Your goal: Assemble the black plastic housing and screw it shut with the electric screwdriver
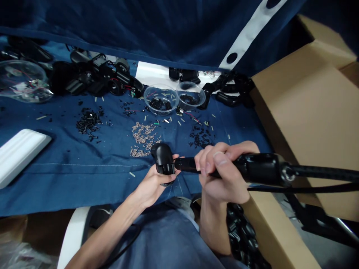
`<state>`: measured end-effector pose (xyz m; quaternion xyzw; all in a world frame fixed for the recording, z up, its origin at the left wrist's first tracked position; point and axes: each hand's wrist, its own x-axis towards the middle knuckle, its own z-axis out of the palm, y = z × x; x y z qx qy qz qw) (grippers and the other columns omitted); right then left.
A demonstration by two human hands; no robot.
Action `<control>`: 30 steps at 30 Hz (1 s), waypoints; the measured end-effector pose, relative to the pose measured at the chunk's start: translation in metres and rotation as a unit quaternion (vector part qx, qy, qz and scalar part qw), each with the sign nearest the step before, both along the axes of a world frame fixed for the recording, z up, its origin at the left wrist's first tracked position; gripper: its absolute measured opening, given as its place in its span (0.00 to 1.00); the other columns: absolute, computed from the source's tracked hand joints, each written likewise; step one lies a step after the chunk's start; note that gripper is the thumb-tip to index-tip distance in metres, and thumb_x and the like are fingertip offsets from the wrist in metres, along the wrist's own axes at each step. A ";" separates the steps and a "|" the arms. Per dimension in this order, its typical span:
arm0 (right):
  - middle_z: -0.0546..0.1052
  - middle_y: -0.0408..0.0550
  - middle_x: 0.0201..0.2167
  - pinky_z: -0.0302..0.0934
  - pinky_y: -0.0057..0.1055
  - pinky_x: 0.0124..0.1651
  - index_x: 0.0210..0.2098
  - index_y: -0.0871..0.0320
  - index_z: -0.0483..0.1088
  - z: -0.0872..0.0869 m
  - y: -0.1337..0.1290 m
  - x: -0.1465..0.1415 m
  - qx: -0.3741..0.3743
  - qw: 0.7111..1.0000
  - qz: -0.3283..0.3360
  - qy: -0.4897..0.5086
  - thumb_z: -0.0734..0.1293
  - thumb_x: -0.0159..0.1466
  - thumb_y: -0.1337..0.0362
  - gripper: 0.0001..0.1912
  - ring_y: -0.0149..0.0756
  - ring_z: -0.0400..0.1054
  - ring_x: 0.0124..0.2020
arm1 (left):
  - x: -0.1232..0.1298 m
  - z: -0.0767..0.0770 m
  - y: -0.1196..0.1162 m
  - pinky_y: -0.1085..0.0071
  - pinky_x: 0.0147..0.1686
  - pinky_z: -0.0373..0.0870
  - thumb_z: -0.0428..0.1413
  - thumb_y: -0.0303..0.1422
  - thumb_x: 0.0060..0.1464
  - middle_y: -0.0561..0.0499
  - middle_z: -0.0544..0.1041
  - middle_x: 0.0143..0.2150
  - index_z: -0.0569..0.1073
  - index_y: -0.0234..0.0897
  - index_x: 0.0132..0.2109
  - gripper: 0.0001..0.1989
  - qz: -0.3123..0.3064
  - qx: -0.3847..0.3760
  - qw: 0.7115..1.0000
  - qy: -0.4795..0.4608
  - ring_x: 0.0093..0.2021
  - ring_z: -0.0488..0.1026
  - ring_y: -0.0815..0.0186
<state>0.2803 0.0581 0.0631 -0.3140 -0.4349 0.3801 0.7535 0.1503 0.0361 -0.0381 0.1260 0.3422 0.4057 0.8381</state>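
My left hand (150, 184) is closed around a black plastic housing (163, 155) with a rounded top, just above the table's front part. In my right hand (221, 173) is a black electric screwdriver (259, 168), lying almost level, with its cable running off to the right. The screwdriver's narrow end points left and meets the housing's right side near my left fingertips. Whether its bit touches a screw is hidden. Right behind the housing lies a spread of small copper-coloured screws (143, 134).
Black screws (88, 121) and dark small parts (200, 136) lie in heaps. Two clear bowls (161, 100) hold dark pieces. Black housings (98, 76) pile up behind. A white block (24, 153) sits left; an open cardboard box (305, 112) stands right, and finished-looking black parts (244, 235) lie below.
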 end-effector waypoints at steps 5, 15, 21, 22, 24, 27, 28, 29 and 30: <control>0.69 0.34 0.19 0.60 0.27 0.21 0.32 0.54 0.65 -0.003 -0.003 -0.001 0.007 1.000 -0.011 -0.001 0.69 0.61 0.73 0.10 0.27 0.59 0.15 | 0.000 0.000 -0.001 0.60 0.67 0.60 0.69 0.18 0.44 0.49 0.83 0.46 0.79 0.38 0.59 0.33 -0.004 -0.011 1.000 0.009 0.51 0.76 0.61; 0.67 0.33 0.18 0.58 0.24 0.19 0.33 0.53 0.65 -0.009 -0.003 -0.005 0.026 0.998 -0.052 0.029 0.69 0.61 0.73 0.10 0.26 0.57 0.14 | -0.001 0.002 -0.001 0.64 0.63 0.65 0.67 0.16 0.44 0.48 0.83 0.46 0.78 0.35 0.60 0.34 0.010 0.001 1.000 0.017 0.47 0.77 0.63; 0.71 0.35 0.20 0.62 0.29 0.23 0.32 0.54 0.67 0.008 -0.018 0.003 0.012 1.000 -0.022 0.007 0.71 0.61 0.71 0.09 0.28 0.62 0.17 | -0.004 0.004 0.000 0.66 0.65 0.64 0.67 0.17 0.45 0.48 0.85 0.48 0.77 0.35 0.61 0.34 -0.028 0.011 0.999 0.019 0.50 0.78 0.63; 0.72 0.35 0.20 0.63 0.30 0.24 0.32 0.54 0.67 0.013 -0.022 0.007 0.010 1.000 -0.021 0.004 0.71 0.61 0.70 0.09 0.29 0.62 0.17 | -0.005 0.005 0.000 0.66 0.66 0.63 0.67 0.17 0.44 0.47 0.84 0.53 0.78 0.35 0.60 0.33 -0.033 0.011 0.999 0.014 0.54 0.78 0.62; 0.72 0.35 0.21 0.63 0.31 0.24 0.33 0.53 0.67 0.021 -0.028 0.016 0.011 1.000 -0.028 0.003 0.70 0.62 0.70 0.08 0.29 0.61 0.16 | -0.006 0.006 0.001 0.65 0.68 0.62 0.66 0.15 0.44 0.44 0.80 0.60 0.79 0.34 0.58 0.32 -0.036 0.012 0.999 0.001 0.62 0.74 0.58; 0.71 0.35 0.20 0.61 0.30 0.22 0.32 0.53 0.66 0.021 -0.030 0.029 0.015 0.998 -0.053 0.010 0.69 0.61 0.70 0.07 0.28 0.59 0.15 | -0.007 0.005 0.001 0.60 0.71 0.60 0.64 0.14 0.44 0.40 0.77 0.64 0.78 0.33 0.57 0.31 -0.031 0.012 0.999 -0.038 0.68 0.69 0.53; 0.71 0.35 0.19 0.60 0.29 0.22 0.31 0.53 0.66 0.019 -0.028 0.032 0.013 0.998 -0.064 0.013 0.68 0.60 0.70 0.07 0.27 0.58 0.14 | -0.008 0.005 0.001 0.58 0.72 0.59 0.64 0.13 0.44 0.38 0.77 0.64 0.78 0.32 0.58 0.32 -0.029 0.012 0.998 -0.052 0.69 0.69 0.52; 0.71 0.34 0.19 0.59 0.28 0.21 0.31 0.53 0.65 0.015 -0.025 0.034 0.009 0.997 -0.074 0.018 0.68 0.60 0.70 0.07 0.27 0.58 0.14 | -0.008 0.004 0.001 0.57 0.73 0.58 0.63 0.13 0.44 0.37 0.76 0.64 0.77 0.31 0.58 0.32 -0.028 0.013 0.998 -0.061 0.69 0.68 0.51; 0.70 0.34 0.18 0.59 0.28 0.21 0.31 0.53 0.65 0.011 -0.022 0.036 0.002 0.996 -0.081 0.025 0.67 0.60 0.70 0.07 0.27 0.57 0.14 | -0.008 0.004 0.001 0.56 0.74 0.57 0.63 0.13 0.45 0.37 0.76 0.64 0.77 0.31 0.59 0.32 -0.028 0.013 0.997 -0.066 0.70 0.67 0.50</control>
